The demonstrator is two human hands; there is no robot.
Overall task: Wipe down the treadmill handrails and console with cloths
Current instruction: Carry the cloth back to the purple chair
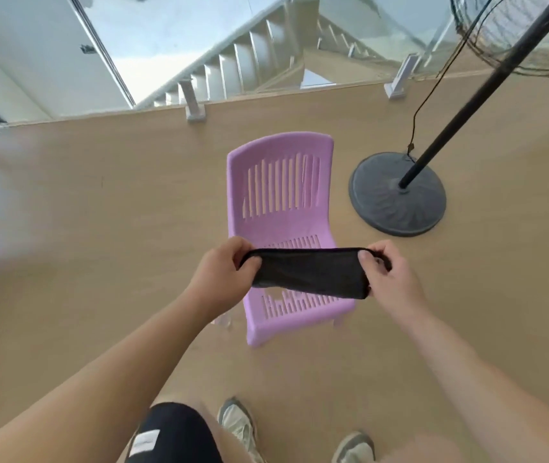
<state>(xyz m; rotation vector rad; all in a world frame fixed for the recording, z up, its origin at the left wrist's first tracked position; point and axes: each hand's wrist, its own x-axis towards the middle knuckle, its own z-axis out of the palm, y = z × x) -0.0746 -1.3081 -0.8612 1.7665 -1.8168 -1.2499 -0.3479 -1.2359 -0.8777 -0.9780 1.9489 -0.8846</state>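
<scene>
Tan wood-look flooring [99,245] lies under grey sneakers [238,426] and black shorts [179,429], whose white label [146,441] is unreadable. Left hand [223,267] and right hand [388,272] pinch the ends of a thin black cloth [310,272], stretched above a lilac slatted plastic chair [280,182]. Beyond stands a round black fan base [396,195].

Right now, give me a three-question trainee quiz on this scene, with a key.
1. True or false: the left hand and the right hand both grip the black cloth, stretched between them.
2. What stands on the floor beneath the cloth? A) purple plastic chair B) treadmill C) bucket
3. Fill in: as the person sees it, the pedestal fan base stands to the chair's ___.
Key: 1 true; 2 A; 3 right.
</scene>
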